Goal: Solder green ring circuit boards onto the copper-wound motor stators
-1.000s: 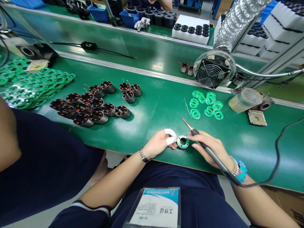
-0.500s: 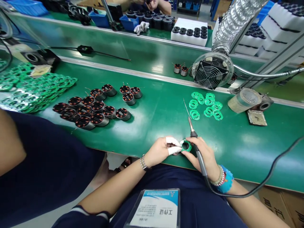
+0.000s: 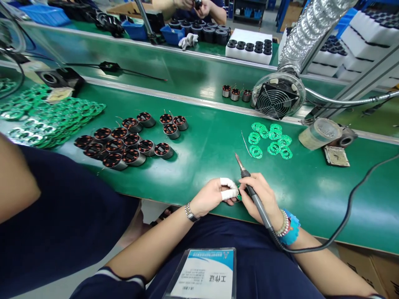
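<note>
Two hands work close together just above the front edge of the green tabletop (image 3: 202,176). The left hand (image 3: 209,197), two fingers wrapped in white tape (image 3: 228,189), is curled closed and appears to pinch a small green ring-shaped circuit board (image 3: 239,197), of which only a sliver shows between the hands; the rest is hidden. The right hand (image 3: 258,194) is closed pen-style around a soldering iron (image 3: 254,198), its bare tip (image 3: 238,162) pointing up and away from the board, its black cable (image 3: 343,228) trailing off to the right. Such a board should be light and stiff but thin, likely to slip from bare fingertips and to crack if bent, so its outer rim looks the safest place to hold, leaving the centre hole and pads free. Beyond the hands lie a loose cluster of matching green rings (image 3: 274,139) with a thin wire (image 3: 245,144) beside it, and rows of copper-wound stators (image 3: 131,139) in steel sleeves to the left
</note>
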`<state>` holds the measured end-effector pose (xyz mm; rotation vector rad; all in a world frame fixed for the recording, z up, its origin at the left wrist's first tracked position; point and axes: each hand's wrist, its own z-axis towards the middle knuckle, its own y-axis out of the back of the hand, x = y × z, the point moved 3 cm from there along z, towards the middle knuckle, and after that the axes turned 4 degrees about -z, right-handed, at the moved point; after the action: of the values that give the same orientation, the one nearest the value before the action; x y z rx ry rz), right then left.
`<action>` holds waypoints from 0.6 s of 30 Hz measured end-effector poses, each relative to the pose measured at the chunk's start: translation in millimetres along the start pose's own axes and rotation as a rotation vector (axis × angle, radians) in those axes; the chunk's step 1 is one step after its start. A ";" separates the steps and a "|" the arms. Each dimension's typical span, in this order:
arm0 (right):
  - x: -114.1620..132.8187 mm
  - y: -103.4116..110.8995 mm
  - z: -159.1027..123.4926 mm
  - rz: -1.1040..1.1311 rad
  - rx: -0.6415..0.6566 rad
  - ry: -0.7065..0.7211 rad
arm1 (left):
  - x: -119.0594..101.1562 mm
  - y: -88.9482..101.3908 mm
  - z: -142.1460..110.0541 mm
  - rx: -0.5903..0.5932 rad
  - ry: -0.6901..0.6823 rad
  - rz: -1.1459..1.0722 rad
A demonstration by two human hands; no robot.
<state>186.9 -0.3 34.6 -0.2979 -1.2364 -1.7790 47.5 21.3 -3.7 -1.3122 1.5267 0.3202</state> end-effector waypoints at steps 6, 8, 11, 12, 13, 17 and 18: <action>4.5 11.8 -5.5 -0.028 -0.045 -0.041 | 2.1 0.7 -4.3 -0.020 0.000 -0.035; 5.3 23.9 -7.8 -0.010 -0.066 -0.070 | 2.2 1.2 -4.4 -0.031 0.011 -0.032; 8.6 41.7 -11.8 0.041 -0.042 -0.054 | 2.3 2.3 -3.3 -0.040 0.014 -0.033; 10.0 46.6 -12.9 0.054 -0.028 -0.042 | 2.5 2.6 -2.8 -0.041 0.014 -0.031; 11.1 50.6 -13.9 0.065 -0.013 -0.037 | 2.6 2.9 -2.3 -0.040 0.017 -0.025; 13.0 57.5 -15.7 0.113 0.037 -0.073 | 2.5 3.3 -1.0 -0.051 0.020 -0.014; 12.8 57.3 -15.9 0.121 0.050 -0.082 | 2.3 3.2 -0.9 -0.054 0.017 -0.019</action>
<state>229.4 -24.7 70.6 -0.4124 -1.2908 -1.6442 44.7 20.5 -6.5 -1.3740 1.5286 0.3414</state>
